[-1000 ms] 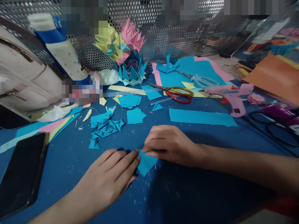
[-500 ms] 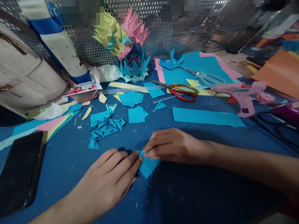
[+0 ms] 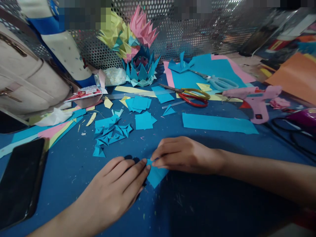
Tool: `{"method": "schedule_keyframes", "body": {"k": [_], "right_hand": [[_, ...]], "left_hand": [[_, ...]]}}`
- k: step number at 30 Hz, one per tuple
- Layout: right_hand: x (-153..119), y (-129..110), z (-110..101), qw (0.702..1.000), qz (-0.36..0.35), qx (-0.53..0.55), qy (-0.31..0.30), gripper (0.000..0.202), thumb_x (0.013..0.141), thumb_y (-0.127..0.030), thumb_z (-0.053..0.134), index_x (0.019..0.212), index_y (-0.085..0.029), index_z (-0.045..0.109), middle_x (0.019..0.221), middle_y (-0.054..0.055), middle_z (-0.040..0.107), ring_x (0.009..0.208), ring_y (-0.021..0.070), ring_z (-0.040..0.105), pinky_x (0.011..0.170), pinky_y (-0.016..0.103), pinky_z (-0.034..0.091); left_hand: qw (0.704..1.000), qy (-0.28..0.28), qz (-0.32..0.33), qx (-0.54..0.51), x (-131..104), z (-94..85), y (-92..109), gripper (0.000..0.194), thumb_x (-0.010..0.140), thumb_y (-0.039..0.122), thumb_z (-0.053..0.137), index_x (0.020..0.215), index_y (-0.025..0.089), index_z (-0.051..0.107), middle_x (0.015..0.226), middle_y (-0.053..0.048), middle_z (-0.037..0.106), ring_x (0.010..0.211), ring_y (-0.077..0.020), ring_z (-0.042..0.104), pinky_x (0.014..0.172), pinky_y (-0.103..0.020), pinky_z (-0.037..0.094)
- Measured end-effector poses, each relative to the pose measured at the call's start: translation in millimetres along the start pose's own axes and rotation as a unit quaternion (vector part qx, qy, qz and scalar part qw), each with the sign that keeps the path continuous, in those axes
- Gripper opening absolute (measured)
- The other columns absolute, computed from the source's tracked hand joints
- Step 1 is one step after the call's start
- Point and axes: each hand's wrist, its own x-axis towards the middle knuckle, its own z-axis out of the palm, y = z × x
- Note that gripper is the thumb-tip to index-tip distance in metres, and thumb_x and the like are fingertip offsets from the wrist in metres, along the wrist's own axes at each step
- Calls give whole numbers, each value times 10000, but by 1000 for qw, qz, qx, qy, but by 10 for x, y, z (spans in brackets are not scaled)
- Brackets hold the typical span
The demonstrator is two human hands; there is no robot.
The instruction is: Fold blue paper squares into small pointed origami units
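A small blue paper piece [image 3: 156, 177] lies on the blue table between my hands, one corner pointing toward me. My left hand [image 3: 118, 186] has its fingertips closed on the paper's left edge. On its upper right side, my right hand [image 3: 184, 154] pinches the paper and covers that part. Folded blue pieces [image 3: 113, 133] sit in a cluster beyond my left hand. Behind my hands are blue paper squares [image 3: 144, 120] and a long blue strip [image 3: 219, 123].
A black phone [image 3: 21, 184] lies at the left. Scissors with red and yellow handles [image 3: 195, 98], light blue scissors [image 3: 223, 82] and a pink glue gun [image 3: 259, 102] lie farther back. Paper flowers [image 3: 142, 70] stand by the perforated metal panel [image 3: 172, 39].
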Motion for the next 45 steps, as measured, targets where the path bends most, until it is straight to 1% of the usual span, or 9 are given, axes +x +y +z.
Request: {"method": "schedule_keyframes", "body": {"k": [5,12,17,23,31,33,36,39,45], "right_hand": [[-10,11,8,1000,-5,-4,4,149,983,-159,550,964,-112,691,1064,104,713,939,158,627,824,284,517],[-10,-1,5,1000,-4,-19,-1,185,1000,-170,516,981,-113,691,1068,108,713,939,162,625,842,298,522],[-17,-2,10,999,-7,-33,0,202,1011,-173,493,1000,-124,689,1061,101,718,936,158,631,855,301,528],[-24,9,21,999,-21,-32,6,168,996,-156,520,1007,-111,682,1085,104,717,959,163,632,858,296,523],[-11,4,1,999,-17,-28,-3,198,1008,-165,494,998,-106,683,1087,115,713,957,163,623,869,303,520],[-6,1,-4,1000,-12,-26,-7,195,1009,-169,496,994,-113,682,1076,108,715,954,160,622,856,294,521],[5,-3,-11,1000,-11,-27,-13,177,1000,-165,515,961,-116,681,1053,100,716,931,155,618,828,279,523],[12,3,-17,999,-19,-34,-17,185,1003,-168,509,947,-120,679,1046,97,714,924,151,615,816,273,526],[8,28,-30,997,-38,-61,-27,174,999,-180,524,980,-116,685,1058,86,719,927,162,626,820,305,538]], "left_hand": [[1000,-9,-3,8,-1,12,7,322,1061,191,402,1238,104,656,1154,-88,691,1004,-233,551,948,-388,341],[1000,-15,1,19,-12,9,19,328,1062,198,400,1270,97,633,1044,-76,681,992,-222,551,963,-380,335],[999,-13,-11,31,-29,26,33,336,1061,211,402,1273,81,627,1077,-83,681,995,-233,556,973,-397,330],[998,-38,-22,48,-43,36,53,373,1064,253,390,1328,79,589,1115,-87,665,1034,-247,556,997,-413,317],[998,-42,-24,50,-52,53,60,360,1057,228,401,1329,91,593,1124,-84,666,1053,-241,554,1030,-411,306],[998,-38,-29,50,-48,55,58,360,1058,228,395,1329,97,593,1151,-87,665,1077,-240,549,1048,-411,294],[998,-31,-25,52,-41,54,50,355,1060,247,400,1316,112,605,1257,-89,643,1141,-238,529,1079,-404,266],[998,-39,-17,55,-43,47,48,360,1063,262,395,1317,120,607,1322,-78,626,1176,-232,521,1101,-399,245],[995,-48,23,80,-72,12,80,393,1051,232,401,1373,68,556,1400,-131,578,1223,-257,509,1109,-409,236]]}}
